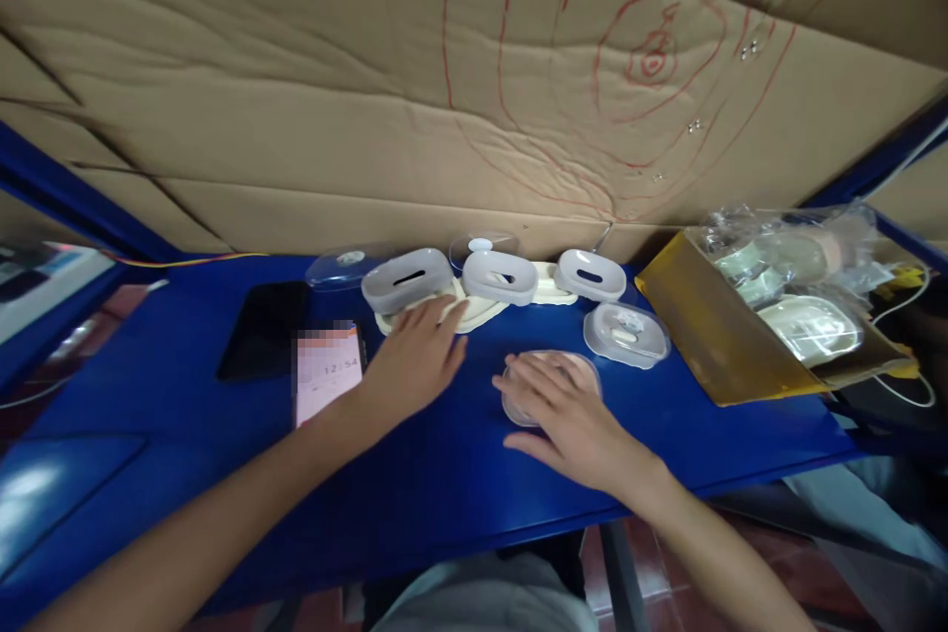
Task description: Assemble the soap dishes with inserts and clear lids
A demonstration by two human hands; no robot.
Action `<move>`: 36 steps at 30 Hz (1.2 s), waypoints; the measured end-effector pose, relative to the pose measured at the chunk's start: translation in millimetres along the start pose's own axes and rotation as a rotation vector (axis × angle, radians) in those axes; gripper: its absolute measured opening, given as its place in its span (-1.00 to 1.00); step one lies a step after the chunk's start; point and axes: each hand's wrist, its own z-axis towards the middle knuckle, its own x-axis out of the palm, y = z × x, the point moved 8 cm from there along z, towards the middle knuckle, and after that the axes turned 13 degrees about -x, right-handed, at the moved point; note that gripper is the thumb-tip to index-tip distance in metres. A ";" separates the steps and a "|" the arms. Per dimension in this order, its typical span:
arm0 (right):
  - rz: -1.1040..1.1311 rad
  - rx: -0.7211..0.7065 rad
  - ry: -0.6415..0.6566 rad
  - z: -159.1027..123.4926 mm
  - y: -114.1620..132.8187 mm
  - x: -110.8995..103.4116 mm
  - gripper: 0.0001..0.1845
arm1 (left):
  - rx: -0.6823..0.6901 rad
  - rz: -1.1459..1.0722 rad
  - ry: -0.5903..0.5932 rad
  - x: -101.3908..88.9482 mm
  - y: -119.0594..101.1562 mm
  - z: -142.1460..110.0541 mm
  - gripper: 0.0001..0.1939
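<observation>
My left hand (pixel 419 355) reaches over a cream oval base (pixel 478 314) with fingers stretched out; its fingertips are at the base, and I cannot tell if they press on it. Under my right hand (pixel 567 410), which lies flat with fingers spread, is a clear oval cover (pixel 591 375) on the table. Behind the hands are three pale grey oval dishes with slots, like soap dishes: a left one (pixel 407 280), a middle one (pixel 500 277) and a right one (pixel 591 276). Another cream base (pixel 554 284) is partly hidden between two dishes.
A clear-lidded oval box (pixel 626 334) sits right of my right hand. Farther right, an open cardboard box (pixel 711 326) holds bagged clear parts. Clear covers (pixel 348 267) lean by the cardboard wall (pixel 296 99). Left are a lit phone (pixel 330 375) and a black device (pixel 263 331).
</observation>
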 end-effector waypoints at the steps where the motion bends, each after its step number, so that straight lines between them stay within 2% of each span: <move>1: -0.006 -0.008 0.005 -3.5 1.9 6.6 -0.44 | -0.032 0.025 0.002 -1.0 16.6 -3.1 -0.50; 4: -0.078 0.056 0.005 -16.8 -10.1 9.7 -0.60 | -0.051 0.068 0.032 2.8 40.6 -17.2 -0.51; 6: -0.153 0.110 0.001 -17.9 -19.3 0.6 -0.64 | -0.026 0.073 0.055 7.6 37.8 -26.4 -0.53; 8: -0.214 0.130 -0.014 -6.3 -22.0 -10.9 -0.65 | 0.019 0.066 0.078 11.5 26.9 -34.2 -0.58; 10: -0.218 0.098 -0.029 19.2 -20.1 -16.9 -0.62 | 0.082 0.055 0.100 13.4 14.1 -41.6 -0.64; 12: -0.178 0.017 -0.020 55.9 -19.1 -13.1 -0.57 | 0.157 0.041 0.120 13.7 2.9 -50.0 -0.68; 17: -0.160 -0.162 0.072 155.3 -43.2 18.0 -0.56 | 0.356 0.020 0.166 16.0 -18.1 -74.6 -0.80; 19: -0.185 -0.224 0.144 180.4 -52.9 29.2 -0.65 | 0.406 0.018 0.173 16.4 -22.1 -81.0 -0.83; 21: -0.218 -0.260 0.182 188.3 -55.8 31.8 -0.71 | 0.432 0.031 0.157 12.3 -21.1 -83.0 -0.81; 24: -0.249 -0.255 0.108 165.7 -43.7 17.2 -0.70 | 0.440 0.086 0.055 -6.3 -9.2 -79.5 -0.70; 27: -0.234 -0.236 0.016 114.3 -16.1 0.2 -0.70 | 0.402 0.090 -0.126 -34.1 8.5 -74.5 -0.54; 29: -0.182 -0.225 0.015 79.5 2.7 -1.8 -0.70 | 0.380 0.077 -0.170 -42.2 15.5 -73.0 -0.38; 31: -0.126 -0.212 -0.002 54.2 17.2 -0.9 -0.71 | 0.369 0.067 -0.112 -36.7 15.7 -72.2 -0.21; 33: -0.081 -0.217 -0.024 40.8 26.9 1.6 -0.72 | 0.356 0.053 0.000 -23.3 12.1 -72.2 -0.07; 36: -0.048 -0.226 -0.024 36.6 32.2 7.9 -0.75 | 0.318 0.020 0.147 -4.3 8.4 -73.4 -0.06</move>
